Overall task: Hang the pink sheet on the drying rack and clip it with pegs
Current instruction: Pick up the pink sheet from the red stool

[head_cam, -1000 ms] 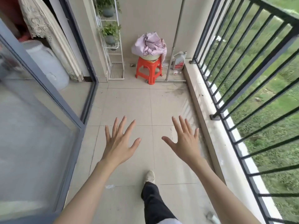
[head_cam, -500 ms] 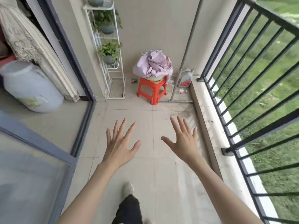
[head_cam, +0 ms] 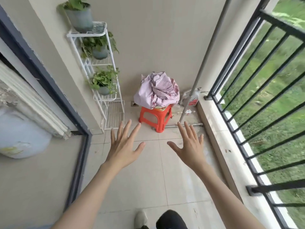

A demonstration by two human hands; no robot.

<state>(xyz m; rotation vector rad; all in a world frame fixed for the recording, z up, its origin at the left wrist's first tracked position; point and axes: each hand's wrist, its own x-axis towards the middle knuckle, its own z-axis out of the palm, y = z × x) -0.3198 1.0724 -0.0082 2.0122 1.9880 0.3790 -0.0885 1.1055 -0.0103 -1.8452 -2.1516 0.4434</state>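
While both hands are held out palm-down over the tiled floor, nothing is gripped; the left hand (head_cam: 124,145) and the right hand (head_cam: 189,144) are shown with fingers straight and spread, level with one another and a little apart.

Sheet (head_cam: 157,90): pink, crumpled into a heap, piled on a basin of which only a sliver is seen; the basin is set on an orange stool (head_cam: 155,117) against the far wall. No long axis is offered by the heap; it is a rounded mound, one fold hanging over the left side.

Bearing from the hands: straight ahead, beyond the fingertips and apart from them; the heap is centred between the two hands, so neither is judged plainly nearer; a two-handed gather from either side is judged the likely next move.

Rack: a grey pole (head_cam: 206,60) is seen rising just right of the stool, a foot bar lying along the floor; presumed part of the drying rack, its top out of view.

Pegs: none seen.

Also recorded: plant shelf (head_cam: 102,76), left of the stool; railing (head_cam: 257,76), right.
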